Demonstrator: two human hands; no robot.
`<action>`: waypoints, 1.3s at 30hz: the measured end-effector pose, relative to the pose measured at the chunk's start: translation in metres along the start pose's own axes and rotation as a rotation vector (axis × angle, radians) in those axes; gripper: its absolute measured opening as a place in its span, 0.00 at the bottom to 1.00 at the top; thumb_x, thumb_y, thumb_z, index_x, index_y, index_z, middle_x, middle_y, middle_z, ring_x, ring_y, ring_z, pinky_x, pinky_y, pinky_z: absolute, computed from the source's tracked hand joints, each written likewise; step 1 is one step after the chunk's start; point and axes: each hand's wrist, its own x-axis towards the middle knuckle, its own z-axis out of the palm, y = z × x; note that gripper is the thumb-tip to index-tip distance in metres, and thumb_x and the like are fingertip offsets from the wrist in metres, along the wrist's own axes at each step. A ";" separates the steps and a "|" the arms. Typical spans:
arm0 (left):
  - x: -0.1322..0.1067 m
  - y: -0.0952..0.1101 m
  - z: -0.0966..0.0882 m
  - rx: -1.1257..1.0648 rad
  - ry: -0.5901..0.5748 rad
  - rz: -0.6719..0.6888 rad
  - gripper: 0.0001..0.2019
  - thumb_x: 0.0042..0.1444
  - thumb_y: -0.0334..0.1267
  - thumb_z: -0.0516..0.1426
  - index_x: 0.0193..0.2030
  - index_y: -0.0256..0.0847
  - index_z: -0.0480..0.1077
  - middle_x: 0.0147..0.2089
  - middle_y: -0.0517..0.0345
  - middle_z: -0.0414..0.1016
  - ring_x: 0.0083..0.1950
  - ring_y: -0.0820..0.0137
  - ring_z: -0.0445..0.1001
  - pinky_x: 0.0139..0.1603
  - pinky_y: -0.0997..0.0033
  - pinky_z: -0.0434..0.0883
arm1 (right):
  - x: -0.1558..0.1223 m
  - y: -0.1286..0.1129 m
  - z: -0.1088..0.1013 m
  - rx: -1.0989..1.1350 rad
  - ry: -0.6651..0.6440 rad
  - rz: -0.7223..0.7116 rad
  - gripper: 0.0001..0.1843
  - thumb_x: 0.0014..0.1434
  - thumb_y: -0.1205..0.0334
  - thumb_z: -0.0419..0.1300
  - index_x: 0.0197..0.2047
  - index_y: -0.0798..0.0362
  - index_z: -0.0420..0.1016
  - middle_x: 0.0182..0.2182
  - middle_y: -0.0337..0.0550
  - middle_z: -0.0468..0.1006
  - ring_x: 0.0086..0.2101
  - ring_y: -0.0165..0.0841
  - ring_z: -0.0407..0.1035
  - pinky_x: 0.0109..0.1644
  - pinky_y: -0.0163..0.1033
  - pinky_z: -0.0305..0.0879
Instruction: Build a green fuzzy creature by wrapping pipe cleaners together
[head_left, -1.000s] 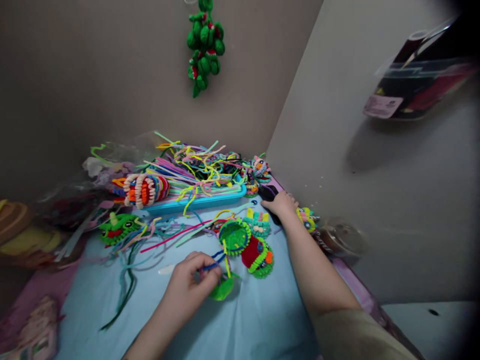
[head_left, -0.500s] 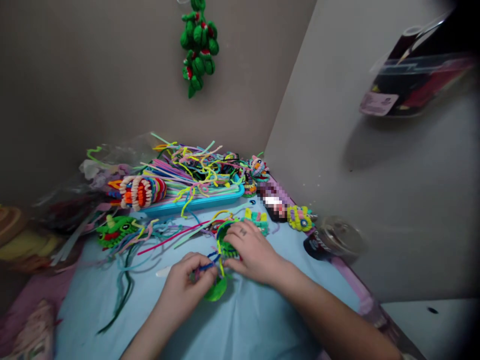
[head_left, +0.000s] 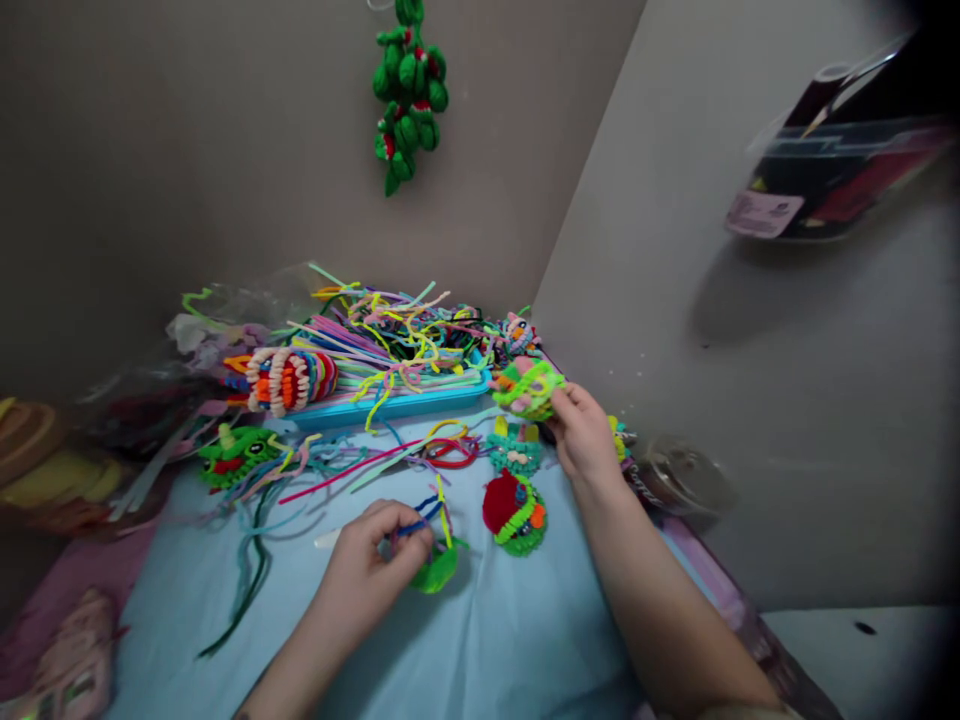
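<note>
My left hand [head_left: 373, 560] is closed near the front of the light blue tabletop [head_left: 487, 650], pinching a blue pipe cleaner [head_left: 418, 527] against a small green pipe-cleaner piece [head_left: 437, 574]. My right hand [head_left: 583, 435] is raised at the back right, gripping a green round pipe-cleaner craft [head_left: 529, 387] above the table. Between the hands lie a red and green craft [head_left: 514, 513], a teal craft [head_left: 514, 450] and a red loop [head_left: 448, 452].
A blue tray [head_left: 397, 403] heaped with loose coloured pipe cleaners stands at the back. A striped coil [head_left: 289, 379] and a green creature [head_left: 236, 453] lie at the left. A dark lidded jar [head_left: 675, 480] sits by the right wall. A green ornament [head_left: 407, 90] hangs on the wall.
My right hand has lifted the green round craft off the table centre and carried it up to the back right. My left hand has stayed in place.
</note>
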 end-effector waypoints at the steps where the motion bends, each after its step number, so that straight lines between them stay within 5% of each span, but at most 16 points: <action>1: 0.000 0.000 0.000 -0.002 0.002 0.002 0.10 0.51 0.41 0.56 0.25 0.39 0.73 0.25 0.58 0.72 0.28 0.70 0.68 0.30 0.74 0.64 | 0.009 0.008 -0.004 0.036 0.059 0.069 0.22 0.60 0.45 0.46 0.42 0.52 0.70 0.32 0.45 0.77 0.36 0.37 0.73 0.41 0.43 0.71; 5: 0.000 0.000 -0.001 0.000 0.001 -0.002 0.10 0.52 0.41 0.56 0.26 0.39 0.73 0.26 0.57 0.72 0.29 0.69 0.68 0.31 0.73 0.65 | 0.025 0.035 -0.011 -0.033 0.196 0.169 0.26 0.58 0.45 0.45 0.47 0.56 0.69 0.33 0.51 0.76 0.39 0.42 0.73 0.41 0.47 0.72; 11: 0.000 0.000 0.001 0.007 -0.007 -0.012 0.10 0.51 0.41 0.56 0.26 0.39 0.73 0.26 0.58 0.71 0.28 0.70 0.68 0.30 0.74 0.64 | 0.018 0.039 -0.008 -0.029 0.332 0.153 0.32 0.56 0.51 0.48 0.60 0.59 0.56 0.52 0.57 0.70 0.51 0.42 0.68 0.51 0.47 0.68; 14: 0.000 -0.001 0.001 -0.005 0.005 -0.021 0.10 0.51 0.41 0.56 0.25 0.40 0.73 0.26 0.57 0.72 0.28 0.70 0.68 0.30 0.74 0.64 | 0.007 0.028 -0.015 -0.027 0.233 0.108 0.26 0.56 0.51 0.51 0.52 0.57 0.67 0.46 0.54 0.75 0.44 0.39 0.72 0.46 0.44 0.70; 16: 0.000 -0.001 0.001 -0.009 0.007 -0.030 0.10 0.51 0.42 0.56 0.26 0.39 0.73 0.26 0.57 0.72 0.29 0.70 0.68 0.30 0.74 0.64 | -0.004 0.017 -0.025 -0.037 -0.060 0.101 0.21 0.57 0.46 0.53 0.41 0.55 0.74 0.32 0.48 0.78 0.30 0.34 0.73 0.36 0.40 0.71; 17: 0.000 -0.001 0.001 -0.009 0.004 -0.034 0.10 0.51 0.42 0.56 0.26 0.39 0.74 0.26 0.57 0.72 0.29 0.70 0.68 0.30 0.74 0.64 | -0.011 0.010 -0.030 -0.023 -0.319 0.123 0.22 0.57 0.44 0.54 0.37 0.54 0.75 0.26 0.45 0.78 0.25 0.32 0.71 0.32 0.37 0.70; 20: 0.000 -0.001 0.002 0.001 -0.011 -0.042 0.10 0.51 0.42 0.56 0.27 0.39 0.73 0.27 0.57 0.72 0.30 0.70 0.68 0.31 0.73 0.64 | -0.030 -0.008 -0.037 0.028 -1.309 0.288 0.33 0.51 0.41 0.61 0.53 0.54 0.72 0.34 0.48 0.81 0.28 0.33 0.76 0.31 0.35 0.70; 22: 0.000 -0.001 0.002 0.004 -0.017 -0.047 0.11 0.52 0.42 0.55 0.27 0.39 0.73 0.27 0.57 0.72 0.31 0.69 0.69 0.32 0.73 0.64 | -0.039 -0.017 -0.032 -0.080 -1.526 0.241 0.38 0.50 0.44 0.64 0.61 0.53 0.66 0.36 0.48 0.82 0.31 0.33 0.77 0.33 0.34 0.70; 24: 0.001 -0.002 0.003 0.000 -0.013 -0.056 0.11 0.52 0.43 0.55 0.27 0.38 0.73 0.27 0.56 0.72 0.31 0.68 0.70 0.33 0.73 0.65 | -0.043 -0.020 -0.023 -0.309 -1.461 0.106 0.33 0.54 0.50 0.63 0.61 0.52 0.67 0.35 0.45 0.82 0.32 0.33 0.77 0.36 0.33 0.70; 27: 0.002 -0.004 0.004 -0.008 0.004 -0.075 0.11 0.51 0.43 0.56 0.27 0.38 0.74 0.27 0.56 0.72 0.31 0.68 0.69 0.32 0.72 0.64 | -0.039 -0.015 -0.011 -0.619 -1.121 -0.086 0.26 0.58 0.53 0.59 0.58 0.51 0.70 0.43 0.48 0.81 0.42 0.40 0.76 0.47 0.40 0.69; 31: 0.004 -0.006 0.005 -0.040 0.040 -0.109 0.12 0.52 0.44 0.56 0.29 0.38 0.74 0.29 0.55 0.74 0.32 0.67 0.70 0.34 0.72 0.66 | -0.032 -0.006 -0.006 -0.778 -0.853 -0.138 0.22 0.58 0.55 0.58 0.55 0.52 0.73 0.52 0.51 0.77 0.51 0.45 0.70 0.55 0.48 0.64; 35: 0.005 -0.007 0.005 -0.078 0.052 -0.116 0.12 0.53 0.44 0.56 0.30 0.38 0.74 0.31 0.55 0.75 0.35 0.67 0.71 0.37 0.71 0.67 | -0.044 -0.013 0.003 -0.529 -0.780 -0.177 0.12 0.59 0.59 0.58 0.45 0.51 0.77 0.41 0.46 0.81 0.40 0.37 0.75 0.43 0.40 0.69; 39: 0.005 -0.011 0.008 -0.044 0.031 -0.082 0.10 0.54 0.43 0.56 0.31 0.38 0.74 0.31 0.55 0.75 0.36 0.67 0.71 0.38 0.71 0.66 | -0.070 -0.025 0.026 -0.170 -0.540 -0.558 0.06 0.60 0.65 0.58 0.37 0.50 0.76 0.32 0.42 0.79 0.36 0.33 0.72 0.43 0.40 0.68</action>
